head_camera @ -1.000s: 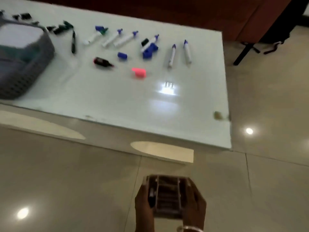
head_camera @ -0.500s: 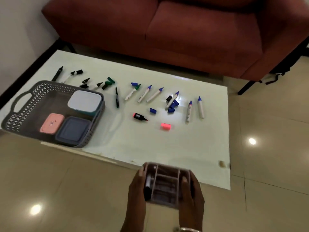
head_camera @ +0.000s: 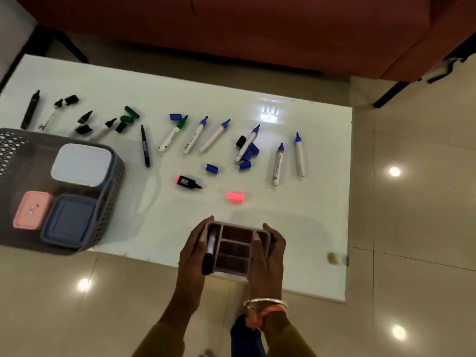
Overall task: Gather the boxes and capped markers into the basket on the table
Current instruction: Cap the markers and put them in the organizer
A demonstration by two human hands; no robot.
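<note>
My left hand [head_camera: 192,249] and my right hand [head_camera: 269,251] grip the two sides of a small brown divided organiser box [head_camera: 233,247] above the table's near edge. A black capped marker [head_camera: 210,251] stands in its left slot. The grey basket [head_camera: 103,197] sits on the table's left end with a white box [head_camera: 81,164], a pink box [head_camera: 32,213] and a blue-grey box [head_camera: 68,220] inside. Several uncapped markers, such as a blue-tipped one [head_camera: 299,154], and loose caps [head_camera: 248,152] lie across the white table [head_camera: 296,228].
A short black and pink highlighter [head_camera: 188,182] and its pink cap [head_camera: 235,197] lie mid-table. A red sofa [head_camera: 257,29] stands behind the table. The floor around is glossy beige tile [head_camera: 412,228]. The basket overhangs the table's near left edge.
The camera view has tilted and closed in on the table. Both hands have carried the organiser box forward, from over the floor to above the table's near edge.
</note>
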